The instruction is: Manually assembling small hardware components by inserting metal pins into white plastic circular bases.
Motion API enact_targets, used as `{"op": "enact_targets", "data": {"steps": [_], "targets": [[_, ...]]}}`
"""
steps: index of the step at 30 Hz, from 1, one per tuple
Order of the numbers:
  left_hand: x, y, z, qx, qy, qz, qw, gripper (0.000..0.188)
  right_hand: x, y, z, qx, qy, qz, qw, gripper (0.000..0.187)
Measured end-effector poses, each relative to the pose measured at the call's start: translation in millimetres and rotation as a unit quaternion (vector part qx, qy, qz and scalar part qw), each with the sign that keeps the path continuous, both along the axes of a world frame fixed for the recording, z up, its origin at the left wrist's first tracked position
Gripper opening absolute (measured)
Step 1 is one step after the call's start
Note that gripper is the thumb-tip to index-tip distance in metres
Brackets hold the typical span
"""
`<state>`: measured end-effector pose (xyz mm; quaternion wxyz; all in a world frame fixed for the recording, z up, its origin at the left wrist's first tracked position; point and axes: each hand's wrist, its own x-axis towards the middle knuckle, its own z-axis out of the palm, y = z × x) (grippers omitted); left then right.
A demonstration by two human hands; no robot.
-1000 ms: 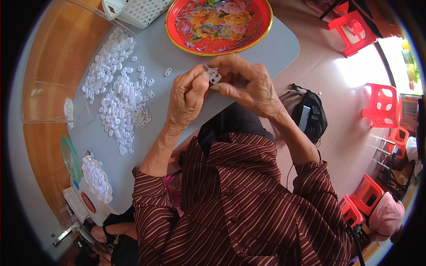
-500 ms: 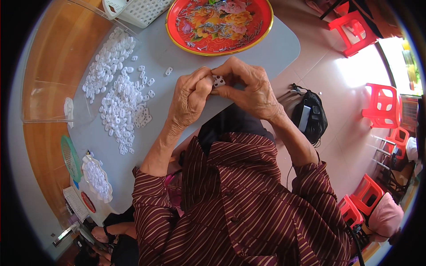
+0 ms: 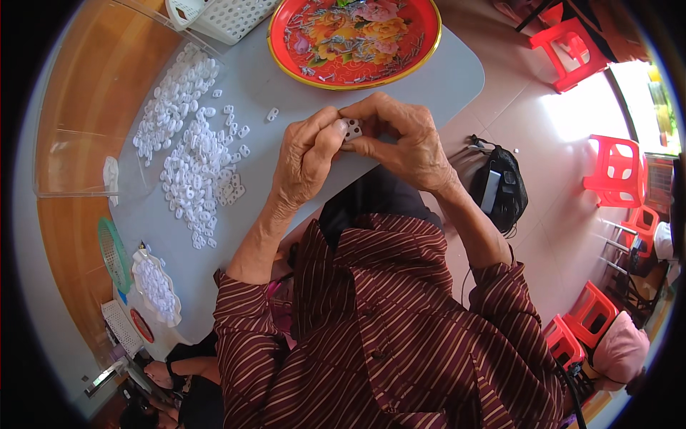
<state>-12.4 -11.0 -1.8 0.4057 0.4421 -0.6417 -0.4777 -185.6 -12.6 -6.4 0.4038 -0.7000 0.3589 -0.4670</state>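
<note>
White scalloped dish point(image 3: 173, 316): one. Loose white pieces point(image 3: 191, 182): two heaps on grey table point(image 3: 250, 82), too many to count; one stray piece point(image 3: 272, 114) near left hand point(image 3: 307, 154). Left hand: thumb and fingers closed on holed piece point(image 3: 353, 129), over table, near edge. Held pieces: one visible. Right hand point(image 3: 400, 139): arched, thumb and forefinger gripping opposite side. Red tray point(image 3: 421, 57): one, beyond hands. Black mesh bag point(image 3: 510, 189): one. Red stools point(image 3: 592, 314): at least five.

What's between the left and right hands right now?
In the head view, a small white piece with dark spots sits between the fingertips of the left hand and the right hand.
</note>
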Motion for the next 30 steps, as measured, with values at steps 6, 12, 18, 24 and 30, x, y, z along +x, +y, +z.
{"op": "enact_targets", "data": {"steps": [6,12,18,24,30], "targets": [[-4.9,3.7,1.0,0.006,0.003,0.016,1.0,0.027,1.6,0.7,2.6,-0.002,-0.007,-0.001,1.0,0.031],[-3.8,6.1,-0.3,-0.006,0.007,0.013,1.0,0.024,1.4,1.3,0.8,0.007,0.004,0.0,1.0,0.028],[-5.2,6.6,1.2,-0.018,0.003,0.006,1.0,0.021,0.8,2.6,-0.3,-0.012,0.006,-0.005,1.0,0.025],[-5.5,6.4,-0.7,-0.012,0.007,0.01,1.0,0.02,0.9,2.7,0.7,-0.005,0.007,-0.006,1.0,0.023],[-3.9,6.6,1.7,-0.004,0.01,-0.006,1.0,0.022,-0.2,0.7,-0.7,-0.012,-0.002,-0.005,1.0,0.019]]}}
